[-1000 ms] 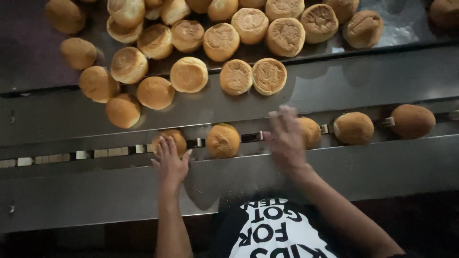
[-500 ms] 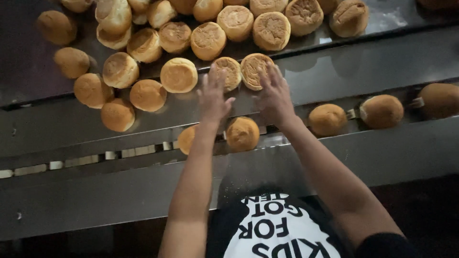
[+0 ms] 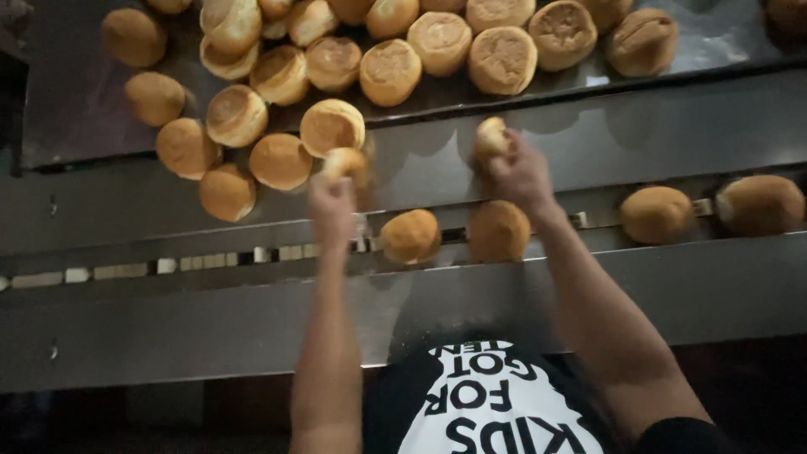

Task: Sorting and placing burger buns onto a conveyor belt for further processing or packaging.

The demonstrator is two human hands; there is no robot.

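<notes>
My left hand (image 3: 332, 206) grips a round golden bun (image 3: 345, 161) lifted just off the metal slope. My right hand (image 3: 521, 176) holds another bun (image 3: 492, 137) a little higher and to the right. Both arms reach forward over a narrow conveyor channel (image 3: 210, 256). Two buns (image 3: 410, 236) (image 3: 499, 230) lie in that channel between and just below my hands. A heap of several buns (image 3: 332, 126) covers the steel tray (image 3: 76, 118) beyond.
Two more buns (image 3: 656, 214) (image 3: 761, 204) ride in the channel at the right. A sloped steel panel (image 3: 168, 328) runs along the near side. A black shirt with white print (image 3: 487, 403) fills the bottom centre.
Both hands reached up from the channel to the edge of the bun pile, closed on one bun each, and are drawing back toward the channel. Channel buns shifted right.
</notes>
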